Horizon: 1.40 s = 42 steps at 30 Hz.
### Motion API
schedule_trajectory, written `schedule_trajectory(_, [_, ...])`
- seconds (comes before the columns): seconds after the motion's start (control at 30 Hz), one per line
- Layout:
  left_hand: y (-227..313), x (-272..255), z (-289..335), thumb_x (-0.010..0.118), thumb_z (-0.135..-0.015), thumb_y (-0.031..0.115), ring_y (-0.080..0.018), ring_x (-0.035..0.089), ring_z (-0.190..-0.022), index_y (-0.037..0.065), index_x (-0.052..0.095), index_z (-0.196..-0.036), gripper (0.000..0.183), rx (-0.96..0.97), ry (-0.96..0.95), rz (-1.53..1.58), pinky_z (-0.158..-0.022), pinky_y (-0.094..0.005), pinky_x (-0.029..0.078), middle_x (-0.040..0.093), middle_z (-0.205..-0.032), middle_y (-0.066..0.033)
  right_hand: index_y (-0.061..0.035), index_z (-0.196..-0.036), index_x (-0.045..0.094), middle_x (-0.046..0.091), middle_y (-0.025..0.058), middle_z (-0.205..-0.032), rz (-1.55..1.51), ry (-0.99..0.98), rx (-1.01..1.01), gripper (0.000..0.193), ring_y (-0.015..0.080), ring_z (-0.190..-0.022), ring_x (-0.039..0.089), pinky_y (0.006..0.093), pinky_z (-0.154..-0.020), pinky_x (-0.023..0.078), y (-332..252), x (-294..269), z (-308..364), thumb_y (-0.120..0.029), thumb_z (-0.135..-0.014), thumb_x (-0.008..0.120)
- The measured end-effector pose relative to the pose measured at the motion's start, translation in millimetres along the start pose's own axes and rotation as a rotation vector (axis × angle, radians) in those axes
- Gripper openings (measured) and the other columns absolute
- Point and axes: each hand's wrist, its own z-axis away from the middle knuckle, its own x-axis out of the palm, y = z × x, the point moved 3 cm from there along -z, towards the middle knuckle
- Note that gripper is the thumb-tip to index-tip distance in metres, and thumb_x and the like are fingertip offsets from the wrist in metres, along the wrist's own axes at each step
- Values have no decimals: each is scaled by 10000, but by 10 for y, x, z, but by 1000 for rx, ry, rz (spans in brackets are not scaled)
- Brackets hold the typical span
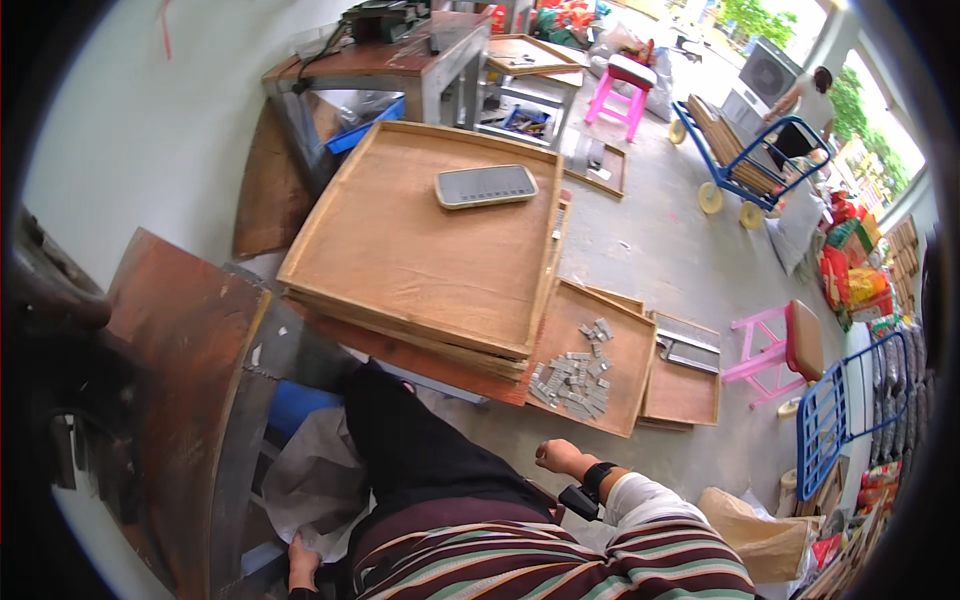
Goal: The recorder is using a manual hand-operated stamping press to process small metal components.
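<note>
Clock read off the head view, 12 at its top edge.

Left hand point(303, 562): low in view, closed on the lower edge of a grey sheet point(312, 487), as far as I can tell; some fingers are out of sight. Cloth or bag, cannot say which. Sheet lies from 12 to 1 o'clock of this hand, hanging creased beside the black-trousered leg point(425, 445). Its longer run goes roughly 7 to 1, near end at the hand. A blue object point(290, 407) sits just beyond its upper part, toward 11 to 12.

Right hand point(560, 457): fingers curled in, nothing seen projecting; whether the palm is empty, cannot tell. Dark band point(598, 478) at the wrist. Stands at about 2 o'clock from the left hand, well apart from the sheet, with the leg between. Left is plainly the nearer hand to the sheet; key relation, in my judgement.

From the right hand, small grey pieces point(575, 380) lie near, toward 12 to 1, scattered in a shallow wooden tray point(622, 350); hand not touching them.

Stack of trays point(415, 265) on the red-brown worktop point(440, 372): 1 o'clock from the left hand. Phone point(487, 187) on top, long axis about 9 to 3.
</note>
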Motion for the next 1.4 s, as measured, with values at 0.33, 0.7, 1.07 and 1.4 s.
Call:
schedule_trajectory(0.33, [1273, -944, 1400, 664, -834, 313, -378, 574, -1069, 46, 529, -1280, 538, 578, -110, -26, -921, -443, 454, 610, -1128, -216, -31, -910, 674, 676, 125, -814, -135, 190, -900, 159, 236, -745, 674, 349, -666, 532, -2482, -1283, -144, -70, -757, 693])
schedule_trajectory(0.7, [-1007, -3235, 4089, 615, -844, 204, -244, 646, -840, 28, 676, -979, 230, -372, 905, -47, -767, -335, 502, 683, -897, -142, 27, -960, 637, 637, 217, -924, 179, -89, -1654, 133, 403, -854, 610, 428, -753, 504, -4592, -1250, 633, -5, -832, 628])
schedule_trajectory(1.07, [-3355, -2791, 5009, 661, -794, 182, -197, 636, -681, -53, 696, -923, 271, -825, 1052, 475, -620, -335, 510, 682, -769, -121, -5, -940, 651, 636, 209, -852, 293, -286, -1725, 107, 387, -773, 604, 441, -677, 499, -5179, -612, 892, -19, -857, 586])
schedule_trajectory(1.4, [-3719, -2819, 4872, 841, -671, 174, -195, 642, -742, 12, 724, -940, 335, -807, 814, 387, -682, -333, 518, 702, -858, -96, -46, -1006, 596, 502, 164, -643, 388, -363, -1898, 112, 317, -492, 408, 436, -470, 348, -5234, -243, 861, -55, -923, 521])
